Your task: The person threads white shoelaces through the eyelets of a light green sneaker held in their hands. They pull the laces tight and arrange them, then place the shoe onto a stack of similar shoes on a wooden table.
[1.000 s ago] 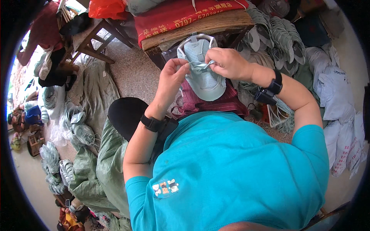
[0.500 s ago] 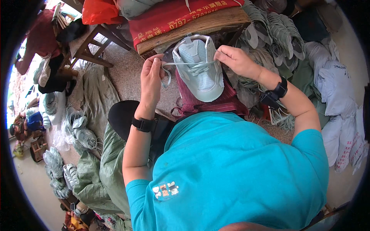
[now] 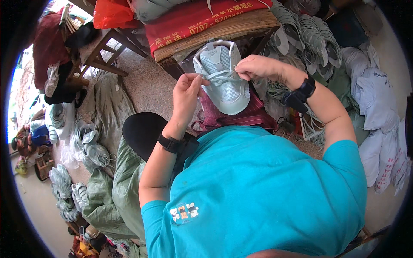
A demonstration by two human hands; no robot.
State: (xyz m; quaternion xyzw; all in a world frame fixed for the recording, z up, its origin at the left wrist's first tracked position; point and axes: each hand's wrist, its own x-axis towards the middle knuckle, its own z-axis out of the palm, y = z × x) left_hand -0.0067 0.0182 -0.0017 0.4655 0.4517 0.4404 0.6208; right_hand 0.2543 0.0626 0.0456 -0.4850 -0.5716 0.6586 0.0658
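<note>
While the pale shoe (image 3: pixel 226 91) is being worked at the near edge of the wooden table (image 3: pixel 223 34), toe (image 3: pixel 232 106) toward the teal shirt (image 3: pixel 258 185), its lace (image 3: pixel 221 78) is being pinched by left hand (image 3: pixel 187 91) and right hand (image 3: pixel 259 68), one per side. Maroon striped cloth (image 3: pixel 254 114) is being overlapped by the toe.

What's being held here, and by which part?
The left hand and right hand seem to pinch the shoelace near opposite sides of the pale shoe.

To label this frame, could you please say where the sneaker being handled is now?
In the head view, the sneaker sits at upper centre, between the left hand and right hand, in front of the wooden bench.
</note>
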